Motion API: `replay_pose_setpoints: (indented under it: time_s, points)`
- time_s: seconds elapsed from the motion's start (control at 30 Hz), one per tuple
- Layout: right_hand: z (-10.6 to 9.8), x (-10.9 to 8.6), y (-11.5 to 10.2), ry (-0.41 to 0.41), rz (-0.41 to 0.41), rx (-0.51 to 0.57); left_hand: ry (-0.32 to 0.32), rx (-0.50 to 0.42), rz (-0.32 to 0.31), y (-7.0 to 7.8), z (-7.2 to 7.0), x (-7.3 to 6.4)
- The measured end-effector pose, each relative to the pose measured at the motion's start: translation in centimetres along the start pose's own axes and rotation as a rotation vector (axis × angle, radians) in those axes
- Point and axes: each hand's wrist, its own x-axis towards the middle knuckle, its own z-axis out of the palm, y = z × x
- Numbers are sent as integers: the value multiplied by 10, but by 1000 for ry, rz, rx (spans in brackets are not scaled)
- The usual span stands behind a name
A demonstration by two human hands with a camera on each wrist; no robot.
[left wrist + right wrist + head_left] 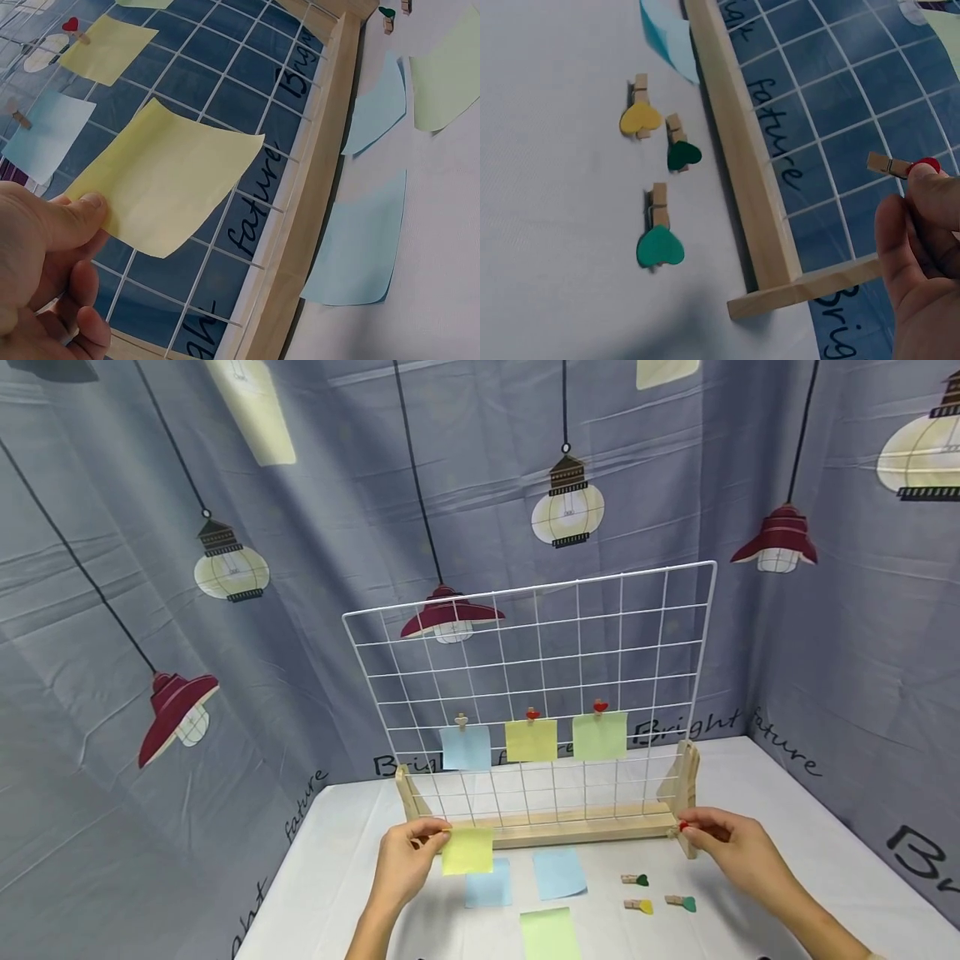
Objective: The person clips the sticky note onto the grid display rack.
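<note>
My left hand [405, 860] pinches a yellow sticky note [176, 180] by one edge between thumb and fingers, in front of the grid's lower left. In my right hand [731, 843] is a small wooden clothespin [889, 164] with a red heart, pinched at the heart end near the stand's right foot. The white wire grid [540, 635] stands upright in a wooden base [577, 832]. Clipped to it in a row are a blue note [467, 748], a yellow note [531, 742] and a green note [600, 737], each under a heart clothespin.
On the white table [337, 852] lie two blue notes, one left [488, 885] and one right [560, 873], and a green note [551, 935]. To their right are clothespins with a dark green heart [683, 154], a yellow heart [640, 118] and a teal heart [660, 244]. A patterned curtain [322, 568] hangs behind.
</note>
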Motion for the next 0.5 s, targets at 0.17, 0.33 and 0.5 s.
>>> replay_pose_setpoints:
  time_s: [0.17, 0.33, 0.5]
  points:
    - [1, 2, -11, 0, -17, 33, 13, 2, -12, -2, -1, 1]
    - [6, 6, -19, -20, 11, 74, 28, -7, -19, -4, 0, 3]
    - [13, 8, -27, -41, 31, 88, 44, -8, -27, -5, 2, 3]
